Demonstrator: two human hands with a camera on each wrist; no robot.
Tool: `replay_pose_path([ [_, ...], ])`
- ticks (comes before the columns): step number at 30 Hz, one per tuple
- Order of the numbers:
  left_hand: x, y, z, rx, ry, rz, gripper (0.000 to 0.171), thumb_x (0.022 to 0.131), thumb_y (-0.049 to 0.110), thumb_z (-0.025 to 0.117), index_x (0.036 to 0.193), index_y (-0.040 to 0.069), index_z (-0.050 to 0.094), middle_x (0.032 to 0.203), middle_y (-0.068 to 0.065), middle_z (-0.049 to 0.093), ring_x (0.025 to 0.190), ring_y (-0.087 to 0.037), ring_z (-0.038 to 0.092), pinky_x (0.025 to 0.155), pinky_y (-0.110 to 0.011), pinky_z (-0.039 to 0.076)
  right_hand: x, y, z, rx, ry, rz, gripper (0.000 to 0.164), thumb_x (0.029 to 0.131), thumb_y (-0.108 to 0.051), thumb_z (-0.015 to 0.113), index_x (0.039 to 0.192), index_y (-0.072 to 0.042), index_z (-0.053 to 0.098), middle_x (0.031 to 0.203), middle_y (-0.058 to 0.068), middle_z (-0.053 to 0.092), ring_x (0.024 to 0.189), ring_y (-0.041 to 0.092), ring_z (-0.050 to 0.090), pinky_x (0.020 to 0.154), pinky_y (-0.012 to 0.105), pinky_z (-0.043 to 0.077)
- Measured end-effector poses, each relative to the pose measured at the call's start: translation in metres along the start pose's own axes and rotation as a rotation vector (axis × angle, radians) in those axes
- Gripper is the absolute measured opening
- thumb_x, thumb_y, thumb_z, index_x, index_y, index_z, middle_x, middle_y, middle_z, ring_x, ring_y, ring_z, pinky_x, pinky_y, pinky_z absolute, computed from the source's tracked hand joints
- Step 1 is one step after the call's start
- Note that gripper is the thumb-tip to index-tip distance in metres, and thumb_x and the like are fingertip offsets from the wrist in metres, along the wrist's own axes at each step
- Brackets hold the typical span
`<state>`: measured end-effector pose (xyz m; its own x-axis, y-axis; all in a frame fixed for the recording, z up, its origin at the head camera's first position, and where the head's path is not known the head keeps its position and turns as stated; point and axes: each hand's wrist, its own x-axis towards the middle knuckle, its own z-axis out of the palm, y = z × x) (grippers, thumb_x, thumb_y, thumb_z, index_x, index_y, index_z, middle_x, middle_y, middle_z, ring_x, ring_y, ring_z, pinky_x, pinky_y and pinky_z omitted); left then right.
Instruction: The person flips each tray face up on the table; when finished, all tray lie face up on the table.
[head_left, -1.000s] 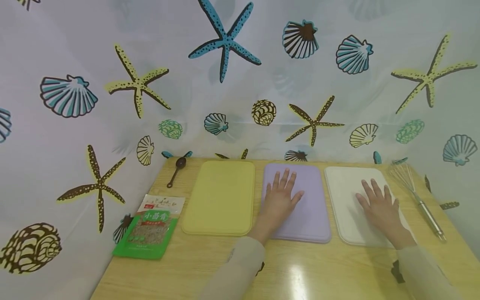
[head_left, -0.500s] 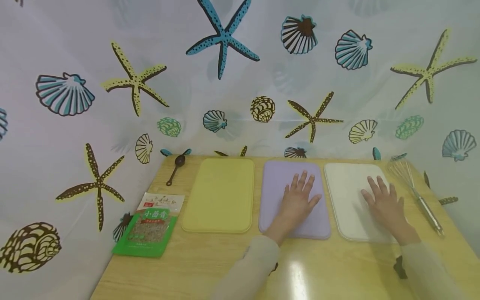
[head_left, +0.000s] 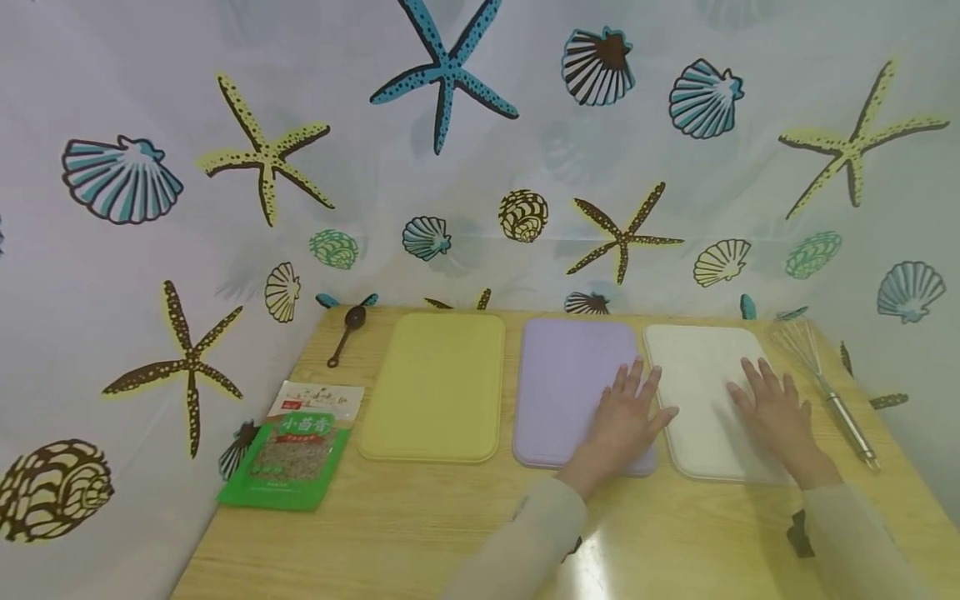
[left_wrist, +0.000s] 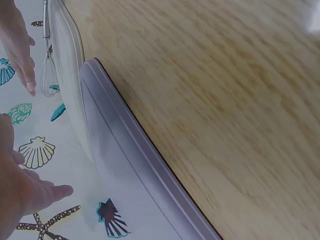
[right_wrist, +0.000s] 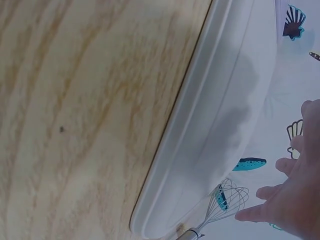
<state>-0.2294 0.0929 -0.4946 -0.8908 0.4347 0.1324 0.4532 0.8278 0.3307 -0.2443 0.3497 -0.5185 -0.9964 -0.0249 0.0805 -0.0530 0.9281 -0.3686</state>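
Held above the right side of the purple rectangular board (head_left: 562,392) is my left hand (head_left: 621,423), fingers spread and holding nothing. Its fingertips overlap the gap beside the white board (head_left: 697,375) in the head view. My right hand (head_left: 776,417) is over the white board's right part, also spread, with its shadow on the board. In the right wrist view air shows between that hand (right_wrist: 292,200) and the white board (right_wrist: 220,115). Both boards lie flat, with rounded corners and a line along the border.
A yellow board (head_left: 435,387) lies left of the purple one. Farther left are a green seasoning packet (head_left: 292,450) and a dark spoon (head_left: 348,333). A wire whisk (head_left: 825,387) lies at the right. Patterned cloth (head_left: 465,183) stands behind the wooden table (head_left: 337,550).
My left hand has swept right across the purple board to its right edge, fingers still spread. My right hand has shifted only slightly. The boards keep their places; the head view has tilted a little.
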Motion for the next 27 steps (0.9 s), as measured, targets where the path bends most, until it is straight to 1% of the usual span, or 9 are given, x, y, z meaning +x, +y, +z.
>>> replay_pose_path([
  [5,0.004,0.016,0.01,0.019,-0.029,0.018,0.07,0.097,0.059,0.034,0.155,0.02,0.022,0.16,-0.007,0.016,0.145,-0.03,0.019,0.112,-0.044,0.034,-0.002,0.003,-0.003,0.003,-0.007,0.022,0.069,0.102,-0.051,0.025,0.152,-0.004,0.016,0.152,0.033,0.014,0.132,0.064,0.008,0.094,0.084,0.009],
  [8,0.005,0.022,0.016,0.025,-0.034,0.028,0.073,0.095,0.062,0.036,0.154,0.021,0.024,0.16,-0.007,0.017,0.144,-0.031,0.021,0.113,-0.041,0.033,-0.003,0.004,-0.006,0.015,-0.015,0.03,0.069,0.102,-0.051,0.026,0.152,-0.003,0.016,0.152,0.033,0.014,0.131,0.064,0.008,0.093,0.084,0.009],
  [13,0.003,0.023,0.026,0.018,-0.022,0.049,0.077,0.093,0.064,0.038,0.154,0.019,0.025,0.16,-0.008,0.018,0.142,-0.036,0.025,0.114,-0.037,0.03,0.0,0.009,-0.003,0.04,-0.032,0.028,0.071,0.102,-0.051,0.026,0.152,-0.003,0.014,0.152,0.033,0.012,0.131,0.065,0.008,0.092,0.085,0.009],
  [18,0.002,0.025,0.028,0.018,-0.021,0.065,0.081,0.09,0.065,0.043,0.153,0.018,0.026,0.159,-0.01,0.019,0.141,-0.038,0.026,0.114,-0.04,0.031,-0.001,0.015,-0.004,0.04,-0.05,0.047,0.071,0.102,-0.052,0.022,0.153,-0.002,0.011,0.152,0.034,0.01,0.131,0.065,0.007,0.093,0.084,0.008],
  [21,0.002,0.029,0.03,0.008,-0.047,0.068,0.083,0.088,0.066,0.047,0.153,0.019,0.026,0.159,-0.01,0.019,0.14,-0.039,0.027,0.113,-0.039,0.032,-0.003,0.02,-0.005,0.045,-0.063,0.061,0.072,0.102,-0.051,0.021,0.152,-0.001,0.01,0.152,0.034,0.009,0.131,0.065,0.006,0.093,0.084,0.009],
  [27,0.006,0.037,0.036,-0.008,-0.097,0.049,0.083,0.086,0.063,0.051,0.154,0.021,0.025,0.16,-0.007,0.018,0.137,-0.042,0.031,0.112,-0.041,0.033,-0.006,0.027,-0.004,0.062,-0.089,0.069,0.073,0.103,-0.051,0.022,0.151,0.002,0.01,0.151,0.037,0.01,0.129,0.067,0.006,0.091,0.085,0.01],
])
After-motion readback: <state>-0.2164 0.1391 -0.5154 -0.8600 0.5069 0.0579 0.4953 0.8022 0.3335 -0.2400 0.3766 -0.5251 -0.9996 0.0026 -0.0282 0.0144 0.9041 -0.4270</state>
